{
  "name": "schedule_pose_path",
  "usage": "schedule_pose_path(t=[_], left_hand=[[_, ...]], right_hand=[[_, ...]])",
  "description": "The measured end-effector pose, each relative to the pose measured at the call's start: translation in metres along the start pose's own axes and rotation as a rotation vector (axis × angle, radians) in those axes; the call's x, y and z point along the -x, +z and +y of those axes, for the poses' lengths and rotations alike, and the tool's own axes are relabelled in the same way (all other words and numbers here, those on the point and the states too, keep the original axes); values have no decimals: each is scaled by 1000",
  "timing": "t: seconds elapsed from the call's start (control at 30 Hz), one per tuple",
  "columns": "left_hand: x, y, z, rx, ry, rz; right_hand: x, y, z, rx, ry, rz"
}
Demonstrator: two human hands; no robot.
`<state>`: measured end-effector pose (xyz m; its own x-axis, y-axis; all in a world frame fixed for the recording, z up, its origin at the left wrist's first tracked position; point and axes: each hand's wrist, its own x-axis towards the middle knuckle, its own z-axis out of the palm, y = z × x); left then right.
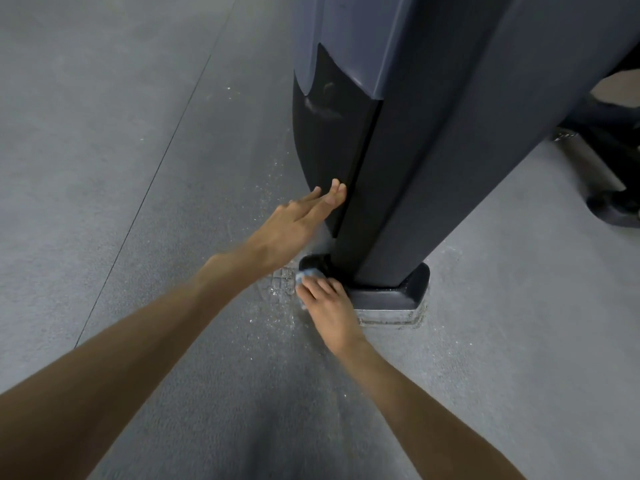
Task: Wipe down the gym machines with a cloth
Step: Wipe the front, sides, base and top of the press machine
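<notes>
Both forearms reach forward from the bottom edge. The right hand (329, 306) is low at floor level, fingers curled down over a bunched blue cloth (306, 273), gripping it and pressing it into the left corner of the foot (391, 292), where the column meets the base. Most of the cloth is hidden under the fingers and only a small blue-white edge shows. The low placement likely means the base joint is the part being wiped now.

The left hand (298, 220) is higher, fingers straight and together, holding nothing. Its fingertips lie flat on the black panel (329, 143), probably a brace for balance while the person crouches and scrubs.

The floor (138, 168) is grey matting with a seam line. Pale grit (280, 289) lies scattered just beside the foot, thickest near the cloth. A scuffed metal plate (391, 317) sits under the foot.

Machine look: the column (433, 150) is a tall dark grey-blue shroud with a matte, smooth plastic look, tilted in view by the wide lens. The panel carries a pale smear (322, 105) well above the left hand, seemingly not yet wiped. The foot is black, angular and a little dusty at the edges. Far right, a dark frame (609, 174) rests on the floor, too cropped to tell which machine it belongs to.
</notes>
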<state>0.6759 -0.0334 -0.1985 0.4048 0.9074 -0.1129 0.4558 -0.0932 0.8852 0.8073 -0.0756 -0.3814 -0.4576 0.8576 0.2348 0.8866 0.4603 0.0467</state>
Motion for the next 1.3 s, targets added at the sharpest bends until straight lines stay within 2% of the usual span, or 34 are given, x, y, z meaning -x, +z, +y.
schedule_pose_path(t=[0.1, 0.2, 0.33, 0.4, 0.5, 0.6, 0.67, 0.8, 0.97, 1.13, 1.3], left_hand=[[2, 0, 1, 44, -16, 14], [3, 3, 3, 57, -25, 30], [3, 4, 2, 74, -37, 39], [3, 4, 2, 62, -44, 43], [2, 4, 4, 50, -41, 48], [2, 7, 4, 32, -40, 53], [2, 8, 4, 27, -43, 59], [2, 7, 4, 9, -40, 45], [2, 9, 3, 15, -46, 34], [5, 10, 6, -19, -53, 20], [7, 5, 14, -158, 3, 17]], right_hand=[[50, -4, 27, -62, -91, 34], [83, -11, 63, -63, -12, 7], [119, -14, 109, -176, 304, -108], [127, -19, 114, -247, 440, -88], [132, -25, 116, -361, 681, 95], [111, -33, 138, -360, 916, 335], [78, -40, 153, -457, 1037, 328], [36, -37, 146, -559, 1078, 230], [68, -21, 87, -522, 1112, 356], [74, -26, 37, -654, 1205, 411], [67, -31, -10, -786, 955, 276]])
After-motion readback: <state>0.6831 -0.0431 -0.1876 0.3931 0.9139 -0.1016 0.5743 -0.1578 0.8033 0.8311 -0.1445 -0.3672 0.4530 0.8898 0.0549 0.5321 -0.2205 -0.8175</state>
